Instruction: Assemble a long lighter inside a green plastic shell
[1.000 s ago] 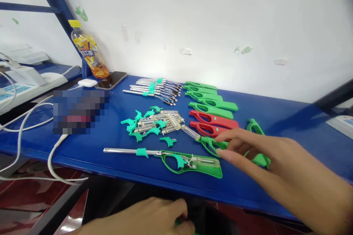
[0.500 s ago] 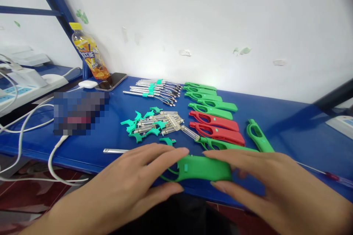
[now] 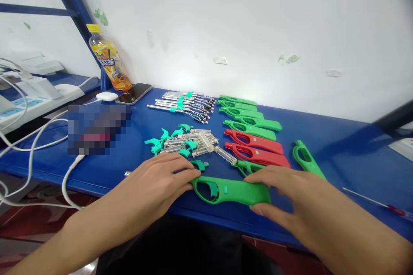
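Observation:
A green lighter casing (image 3: 241,191), of the long-nozzle kind, lies at the table's front edge with a teal trigger (image 3: 213,190) in its loop. My left hand (image 3: 171,176) is closed in a pinch at the casing's narrow looped end. Its wide handle end is between the thumb and fingers of my right hand (image 3: 284,193). A metal tube (image 3: 128,173) shows only its tip beyond my left hand; the rest is hidden. Just behind lie loose teal triggers (image 3: 155,145) and clear fuel tanks (image 3: 206,142), with one trigger (image 3: 200,165) close to my left fingertips.
Metal lighter tubes with wires (image 3: 180,102) lie at the back. Green casings (image 3: 254,131) and red casings (image 3: 258,154) form a column at right, another green casing (image 3: 308,161) beside them. A screwdriver (image 3: 374,200), phone (image 3: 135,93), bottle (image 3: 111,64) and white cable (image 3: 66,180) also lie around.
My left hand has moved from the casing's middle to its looped end, uncovering the loop and trigger. The right hand stays at the handle end. The view has shifted slightly.

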A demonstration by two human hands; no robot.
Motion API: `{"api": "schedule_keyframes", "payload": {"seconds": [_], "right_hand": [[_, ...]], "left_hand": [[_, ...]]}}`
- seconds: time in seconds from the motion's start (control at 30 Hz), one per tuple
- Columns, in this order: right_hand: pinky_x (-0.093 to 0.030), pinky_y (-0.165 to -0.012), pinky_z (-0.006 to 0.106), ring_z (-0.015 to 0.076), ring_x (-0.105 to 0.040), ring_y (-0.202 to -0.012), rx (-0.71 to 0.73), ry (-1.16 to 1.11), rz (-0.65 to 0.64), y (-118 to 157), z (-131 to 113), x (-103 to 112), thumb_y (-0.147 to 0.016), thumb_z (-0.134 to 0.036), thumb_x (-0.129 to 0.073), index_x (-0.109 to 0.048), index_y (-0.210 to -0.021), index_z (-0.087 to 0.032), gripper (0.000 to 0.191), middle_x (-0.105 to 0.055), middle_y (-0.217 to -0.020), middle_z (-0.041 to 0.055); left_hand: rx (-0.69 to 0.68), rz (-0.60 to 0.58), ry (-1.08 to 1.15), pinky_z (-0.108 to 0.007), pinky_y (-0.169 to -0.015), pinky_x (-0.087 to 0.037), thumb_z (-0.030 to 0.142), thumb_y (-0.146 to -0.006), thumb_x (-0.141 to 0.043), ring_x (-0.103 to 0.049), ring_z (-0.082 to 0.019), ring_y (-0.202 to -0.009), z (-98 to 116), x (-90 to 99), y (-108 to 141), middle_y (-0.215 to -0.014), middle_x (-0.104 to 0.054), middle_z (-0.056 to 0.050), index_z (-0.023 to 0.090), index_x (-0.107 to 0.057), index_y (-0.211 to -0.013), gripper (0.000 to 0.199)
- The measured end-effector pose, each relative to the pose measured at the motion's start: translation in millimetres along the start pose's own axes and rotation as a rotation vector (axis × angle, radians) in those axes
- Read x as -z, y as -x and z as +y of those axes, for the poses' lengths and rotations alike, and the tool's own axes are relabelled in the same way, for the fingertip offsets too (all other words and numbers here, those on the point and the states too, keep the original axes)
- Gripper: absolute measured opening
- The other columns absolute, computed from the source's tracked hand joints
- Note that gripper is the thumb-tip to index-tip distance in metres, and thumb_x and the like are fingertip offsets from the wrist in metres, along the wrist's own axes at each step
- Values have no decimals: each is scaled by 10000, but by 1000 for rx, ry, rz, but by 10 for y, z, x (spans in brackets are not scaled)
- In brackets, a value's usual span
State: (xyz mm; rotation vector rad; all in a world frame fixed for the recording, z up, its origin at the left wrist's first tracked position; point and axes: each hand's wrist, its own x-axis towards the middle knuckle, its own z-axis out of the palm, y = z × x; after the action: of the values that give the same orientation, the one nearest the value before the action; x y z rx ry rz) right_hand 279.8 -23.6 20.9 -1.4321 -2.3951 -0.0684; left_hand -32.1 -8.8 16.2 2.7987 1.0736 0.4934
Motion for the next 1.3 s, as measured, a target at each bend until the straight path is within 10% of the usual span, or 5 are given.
{"api": "schedule_keyframes", "payload": {"seconds": [1.0, 1.3], "right_hand": [[-629, -663, 313, 249, -814, -877, 121, -66, -208, 13, 306, -110, -834, -267, -806, -775, -1223, -376, 406, -827, -1122, -4], [-626, -640, 374, 281, -809, -817, -4, 8, -226, -107, -83, -58, -692, -99, -847, -785, -1066, -318, 438, -828, -1001, -21]], "left_hand": [[75, -120, 41, -398, -1026, -454, 133, -1094, -546, -637, -226, -1166, -16, 0, 35, -1277, -673, -8, 350, -608, -1395, 377], [82, -149, 39, -374, -1015, -433, 65, -1061, -528, -629, -217, -1141, -62, 50, 89, -1261, -662, -7, 361, -628, -1346, 423]]}}
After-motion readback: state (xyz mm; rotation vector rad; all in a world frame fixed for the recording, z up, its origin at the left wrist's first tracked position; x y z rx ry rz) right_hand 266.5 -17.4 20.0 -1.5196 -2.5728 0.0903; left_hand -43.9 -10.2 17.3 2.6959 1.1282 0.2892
